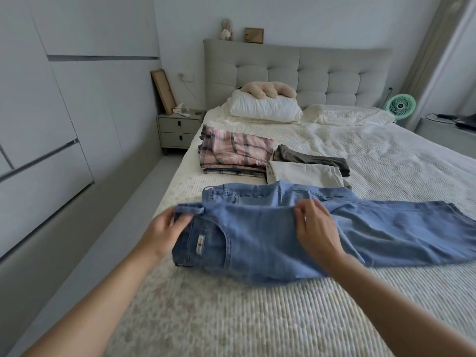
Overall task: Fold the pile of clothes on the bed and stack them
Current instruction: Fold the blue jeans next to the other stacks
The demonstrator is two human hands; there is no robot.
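Across the lower middle of the frame, on the bed (231, 318): blue jeans (270, 243) lying half folded, waistband toward frame left, legs trailing off toward the right edge. Left hand (164, 228) pinching the waistband corner at a belt loop, fingers curled onto the denim. Right hand (314, 228) gripping the upper folded edge near the crotch, fingertips closed on the cloth. Both hands lifting that edge slightly off the cover.

Just above, nearer the frame centre: a second pair of jeans (257, 195) lying partly under the held pair's far edge. Further up: a plaid stack (234, 153), with a beige garment (304, 173) and a dark olive one (309, 157) lying beside it on the right, already folded.

Risks, judged from present position:
- Dragging the second pair along, since the two denim edges are overlapping; cause, lifting without separating them first.
- Legs ending up misaligned or creased, since the right portion is lying loose and unsupported; cause, folding from the waist end only.
- Seam slipping from the right-hand pinch, being a shallow fingertip hold on heavy denim.
- Knocking the folded garments askew, being near the working area; cause, swinging the legs up toward the frame centre.
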